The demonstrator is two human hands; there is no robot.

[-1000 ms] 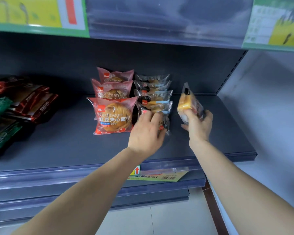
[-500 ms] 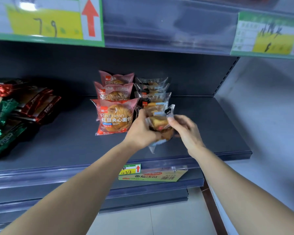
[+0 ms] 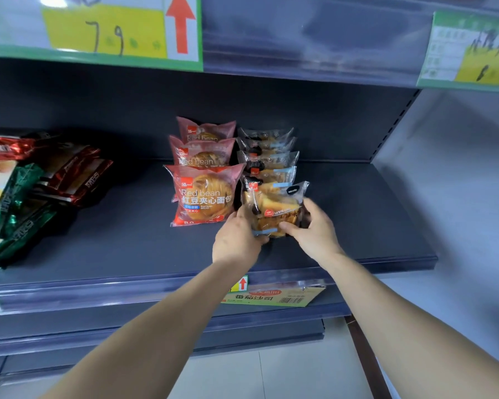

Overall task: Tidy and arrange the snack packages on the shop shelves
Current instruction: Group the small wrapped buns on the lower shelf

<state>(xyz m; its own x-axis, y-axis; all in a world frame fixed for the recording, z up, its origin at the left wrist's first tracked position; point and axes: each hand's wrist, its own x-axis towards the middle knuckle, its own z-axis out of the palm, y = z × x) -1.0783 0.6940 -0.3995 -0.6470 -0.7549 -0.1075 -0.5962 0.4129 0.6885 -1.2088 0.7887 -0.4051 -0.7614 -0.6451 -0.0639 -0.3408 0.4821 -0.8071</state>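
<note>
The clear bread package (image 3: 274, 204) stood at the front of the row of clear packages (image 3: 267, 158), upright and leaning slightly back. Its lower edge was at or just above the shelf (image 3: 372, 226); contact could not be confirmed. The left hand (image 3: 236, 243) gripped its lower left edge. The right hand (image 3: 317, 234) gripped its lower right corner, fingers curled round the wrapper. The red bean packages (image 3: 203, 194) stood just beside it on the left, well apart from the loose foil packs (image 3: 69, 177) at far left. Judged step: seating this package as the front facing of its row. The next move would call for setting it square, level with the front red bean package, then releasing both hands without tipping it.
</note>
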